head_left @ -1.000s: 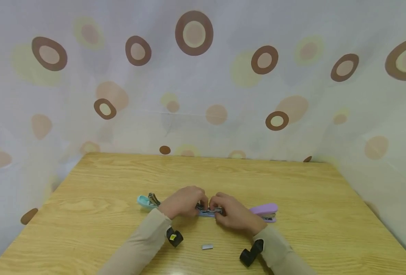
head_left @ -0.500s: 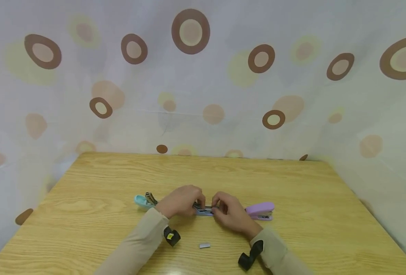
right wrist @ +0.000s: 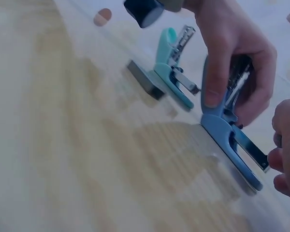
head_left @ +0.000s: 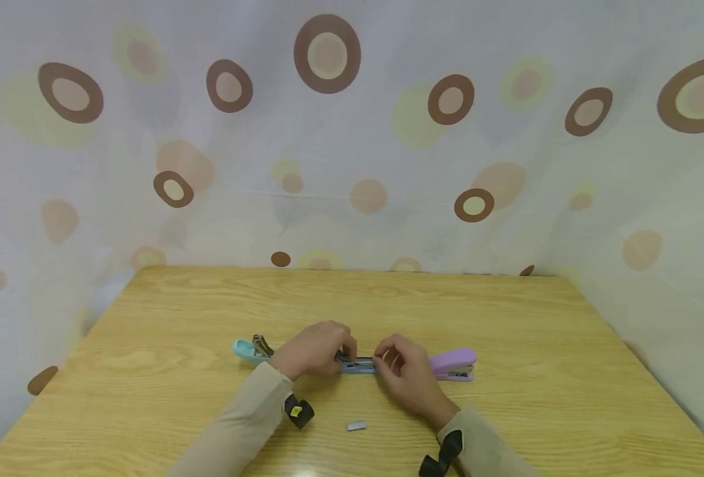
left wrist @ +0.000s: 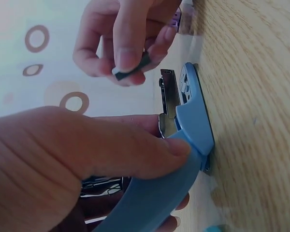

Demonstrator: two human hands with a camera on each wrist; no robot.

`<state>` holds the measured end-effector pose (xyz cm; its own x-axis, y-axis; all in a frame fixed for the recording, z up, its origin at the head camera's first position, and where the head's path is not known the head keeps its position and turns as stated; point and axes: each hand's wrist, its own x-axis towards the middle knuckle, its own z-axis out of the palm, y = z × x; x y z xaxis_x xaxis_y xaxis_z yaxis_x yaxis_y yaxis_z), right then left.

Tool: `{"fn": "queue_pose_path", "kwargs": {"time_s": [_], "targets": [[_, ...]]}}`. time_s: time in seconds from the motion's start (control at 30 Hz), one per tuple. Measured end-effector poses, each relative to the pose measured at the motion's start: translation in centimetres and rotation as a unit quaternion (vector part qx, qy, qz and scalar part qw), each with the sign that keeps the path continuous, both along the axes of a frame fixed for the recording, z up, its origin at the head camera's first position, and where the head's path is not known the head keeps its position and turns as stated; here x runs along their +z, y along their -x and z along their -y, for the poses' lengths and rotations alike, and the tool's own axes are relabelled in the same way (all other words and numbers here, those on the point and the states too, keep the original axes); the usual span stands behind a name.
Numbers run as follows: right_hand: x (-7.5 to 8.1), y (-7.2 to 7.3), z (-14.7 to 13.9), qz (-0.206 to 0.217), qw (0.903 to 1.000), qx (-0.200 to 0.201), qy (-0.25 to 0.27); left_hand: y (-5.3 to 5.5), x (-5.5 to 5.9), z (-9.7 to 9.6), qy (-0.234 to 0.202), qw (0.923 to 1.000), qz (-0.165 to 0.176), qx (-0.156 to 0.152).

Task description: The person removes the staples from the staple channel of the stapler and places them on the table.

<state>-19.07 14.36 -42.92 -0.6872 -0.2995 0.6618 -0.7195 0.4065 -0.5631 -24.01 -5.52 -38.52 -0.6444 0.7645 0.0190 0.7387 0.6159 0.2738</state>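
Observation:
In the left wrist view my left hand [left wrist: 77, 145] grips the top arm of a blue stapler [left wrist: 195, 113], thumb along it. The stapler is swung wide, its metal magazine [left wrist: 170, 89] standing apart from the base. Just off the magazine's end, my right hand [left wrist: 130, 36] pinches a short strip of staples [left wrist: 142, 63] between thumb and fingers. The right wrist view shows the same blue stapler [right wrist: 220, 130] with its base on the table; the right hand [right wrist: 287, 145] is partly cut off there.
A teal stapler [head_left: 247, 350], also swung wide, lies left of the left hand. Right of the right hand sits a purple stapler [head_left: 454, 361]. Another staple strip [head_left: 356, 425] rests on the wooden table [head_left: 506, 424] nearer the person. A patterned cloth [head_left: 363, 146] hangs behind.
My right hand has drawn back a little to the right from the blue stapler, and more of its magazine shows. The left hand keeps its grip in place.

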Motion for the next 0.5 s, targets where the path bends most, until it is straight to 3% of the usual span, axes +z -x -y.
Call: {"fn": "queue_pose_path", "kwargs": {"time_s": [0.13,0.3,0.5], "targets": [[-1.6,-0.8,-0.6,0.033,0.9991,0.024,-0.011,-0.2,-0.1,-0.1,0.001,1.0,0.005,0.004],[-2.6,-2.0,-1.0,0.079,0.9927,0.089,-0.023,-0.1,-0.3,0.0,0.004,0.9999,-0.002,0.013],[-2.1,-3.1,-1.0,0.06,0.9868,0.142,-0.05,0.1,-0.4,0.1,0.002,0.9997,0.003,0.024]]}}
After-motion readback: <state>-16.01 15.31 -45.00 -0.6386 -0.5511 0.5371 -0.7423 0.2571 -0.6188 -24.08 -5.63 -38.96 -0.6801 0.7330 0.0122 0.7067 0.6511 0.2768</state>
